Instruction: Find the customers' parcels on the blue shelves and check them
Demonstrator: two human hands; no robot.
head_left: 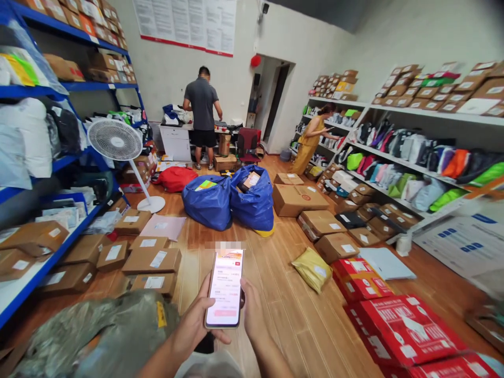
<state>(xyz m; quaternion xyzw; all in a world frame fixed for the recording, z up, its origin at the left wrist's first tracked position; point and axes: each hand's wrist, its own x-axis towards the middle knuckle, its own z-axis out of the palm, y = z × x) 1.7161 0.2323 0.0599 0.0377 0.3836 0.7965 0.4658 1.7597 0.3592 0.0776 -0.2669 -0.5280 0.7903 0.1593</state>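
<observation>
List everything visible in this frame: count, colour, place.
phone: one, lit screen, held in both hands
blue sacks: two, mid-floor
red bag: one, behind the sacks
fan: one, white, by the left shelves
cardboard boxes: many, brown, floor and shelves
red parcels: several, floor right
yellow parcel: one, floor
people: two, far end
left hand: holds phone
right hand: holds phone

Both hands, left hand (195, 323) and right hand (252, 310), hold a lit white smartphone (225, 289). Two blue plastic sacks (228, 202) sit at twelve o'clock.
</observation>
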